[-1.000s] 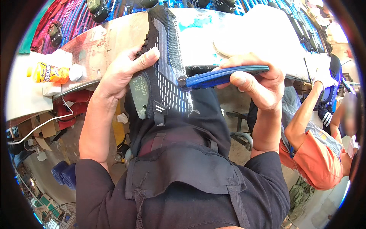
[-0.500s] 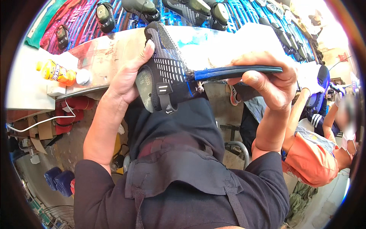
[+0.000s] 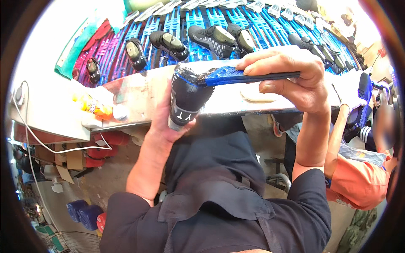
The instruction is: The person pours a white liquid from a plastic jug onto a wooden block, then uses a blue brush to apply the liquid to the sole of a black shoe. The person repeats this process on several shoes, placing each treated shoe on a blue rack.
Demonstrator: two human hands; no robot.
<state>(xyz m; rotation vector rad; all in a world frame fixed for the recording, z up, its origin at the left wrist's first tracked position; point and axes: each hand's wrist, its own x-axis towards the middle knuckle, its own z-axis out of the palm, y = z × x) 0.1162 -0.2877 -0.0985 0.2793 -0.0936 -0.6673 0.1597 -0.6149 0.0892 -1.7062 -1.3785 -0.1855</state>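
Observation:
My left hand (image 3: 162, 120) is wrapped round a black shoe upper (image 3: 185, 99) with white marks, pulled over a pale green last. The upper stands tilted above the front edge of the bench, its heel band toward me and its underside partly facing up. In my right hand (image 3: 301, 78), fingers above and thumb below, I grip a flat brush (image 3: 236, 77) with a blue and black handle. Its dark bristle end meets the upper near the blue-stained bottom edge. My left fingers behind the upper are partly hidden.
Beyond the bench (image 3: 143, 95) runs a rack of blue and magenta slats (image 3: 194, 21) carrying several lasted shoes (image 3: 211, 40) and pale soles. An orange bottle (image 3: 96, 106) lies at left near a white cable (image 3: 46, 148). At right, a person in an orange shirt (image 3: 356, 183) handles a blue shoe.
My left hand has turned the upper from side-on to heel toward me. The brush has moved from the upper's lower side to its top edge. My view has shifted.

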